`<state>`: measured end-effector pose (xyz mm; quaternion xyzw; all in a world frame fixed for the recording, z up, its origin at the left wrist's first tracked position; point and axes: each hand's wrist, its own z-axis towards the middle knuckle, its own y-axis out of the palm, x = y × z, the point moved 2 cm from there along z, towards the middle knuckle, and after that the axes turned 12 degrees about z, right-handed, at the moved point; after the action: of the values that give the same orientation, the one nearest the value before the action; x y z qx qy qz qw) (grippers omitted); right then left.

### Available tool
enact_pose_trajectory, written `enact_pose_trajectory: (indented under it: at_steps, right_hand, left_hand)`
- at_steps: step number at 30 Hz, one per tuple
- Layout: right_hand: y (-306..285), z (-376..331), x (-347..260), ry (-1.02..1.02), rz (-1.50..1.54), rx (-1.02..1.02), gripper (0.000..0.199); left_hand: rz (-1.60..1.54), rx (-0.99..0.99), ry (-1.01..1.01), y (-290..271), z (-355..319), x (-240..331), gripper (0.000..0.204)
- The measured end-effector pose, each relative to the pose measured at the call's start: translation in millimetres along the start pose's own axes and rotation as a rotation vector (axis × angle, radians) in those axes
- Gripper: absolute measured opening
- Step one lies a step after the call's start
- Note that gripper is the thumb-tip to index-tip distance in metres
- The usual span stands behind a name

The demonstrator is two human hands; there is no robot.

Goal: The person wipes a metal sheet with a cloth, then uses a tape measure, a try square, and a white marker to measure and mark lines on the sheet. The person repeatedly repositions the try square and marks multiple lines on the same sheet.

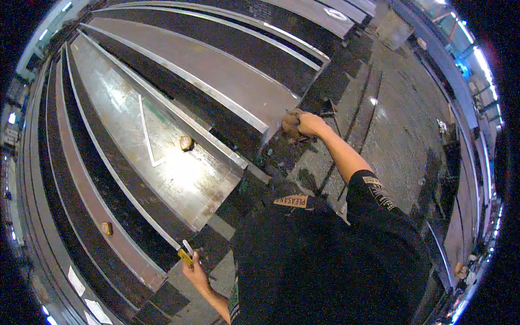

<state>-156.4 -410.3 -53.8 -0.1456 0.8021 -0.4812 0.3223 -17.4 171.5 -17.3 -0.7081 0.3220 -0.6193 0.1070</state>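
My left hand (197, 275) is closed around a short yellow object (184, 256) and a slim white stick (188, 247), near the end of a long steel beam. I cannot make out the exact kind of either. Out to the right, my right hand (311, 124) grips a crumpled brown bundle (291, 122) that looks like a cloth or glove, close to the end of another beam (252, 116). Between the hands lies a wide shiny steel beam (203, 187), bearing a thin L-shaped square (146, 130) and a round yellowish tape measure (186, 143).
Long steel beams run side by side toward the far left. A small yellow-brown object (107, 228) sits on a reddish beam (127, 252). White papers (76, 280) lie at lower left. A pale ring (336, 14) rests at the top. The grey floor (401, 103) stretches right, near a box (394, 30).
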Motion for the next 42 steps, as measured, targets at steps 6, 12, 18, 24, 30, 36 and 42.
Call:
enact_pose_trajectory:
  at_steps: [6, 12, 18, 24, 30, 36, 42]
  right_hand:
    - [21.3, 146.8, 6.4, 0.056, 0.187, -0.064, 0.045]
    - [5.1, 237.4, -77.0, -0.091, 0.481, -0.068, 0.043]
    - [-53.3, 294.4, -141.3, -0.432, 0.687, 0.312, 0.058]
    - [-88.0, 123.6, -164.9, -0.803, 1.074, -0.254, 0.037]
    - [-95.3, 0.5, -107.4, -0.754, 1.172, -0.361, 0.031]
    - [-124.0, -2.3, -28.0, -0.505, 1.26, 0.015, 0.023]
    - [-151.1, 64.8, 66.6, -0.29, 1.175, -0.086, 0.025]
  left_hand:
    - [0.073, 0.118, -0.094, 31.0, 2.1, 47.2, 0.017]
    - [0.041, 0.205, -0.114, 72.3, 11.9, 137.9, 0.018]
    - [0.149, 0.11, -0.148, 124.8, 32.5, 193.0, 0.019]
    - [-0.168, -0.079, -0.08, 185.5, 51.6, 259.2, 0.021]
    - [-0.095, -0.327, 0.003, 258.4, 79.0, 279.2, 0.018]
    - [-0.026, -0.596, 0.096, 337.6, 69.7, 348.4, 0.024]
    - [0.098, -0.596, 0.061, 408.6, 89.5, 369.1, 0.027]
